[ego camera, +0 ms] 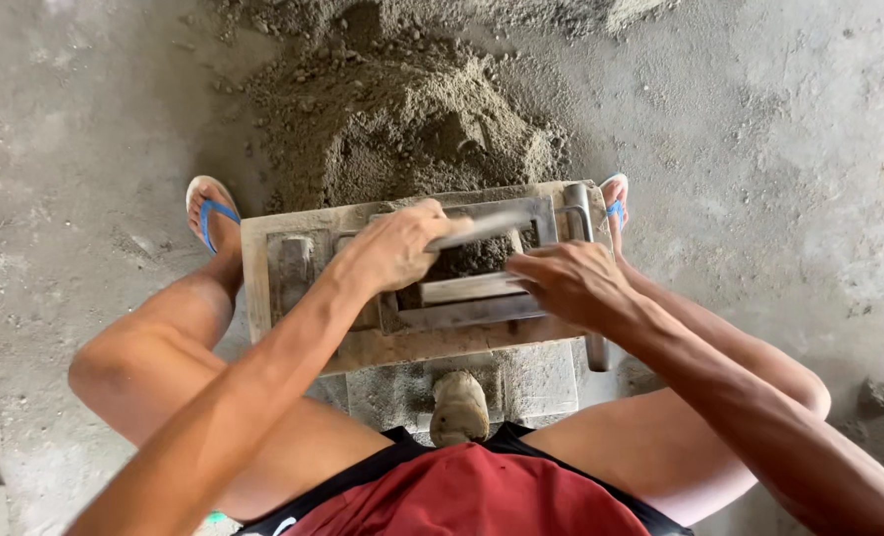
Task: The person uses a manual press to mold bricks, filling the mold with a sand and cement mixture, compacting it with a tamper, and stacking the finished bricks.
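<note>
A rough grey concrete floor (pixel 779 149) carries a heap of damp sandy mix (pixel 402 119) just beyond a metal block mould (pixel 263 268), which sits between the person's knees so both arms reach it. The left hand (pixel 392 248) is closed on a flat metal bar (pixel 487 226) laid across the mould's top. The right hand (pixel 571 283) grips the mould's near rail, steadying it.

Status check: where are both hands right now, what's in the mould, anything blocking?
Left hand gripping flat metal bar across metal mould. Right hand on mould's near rail. Dark mix inside mould. Sand pile behind; nothing blocking.
</note>
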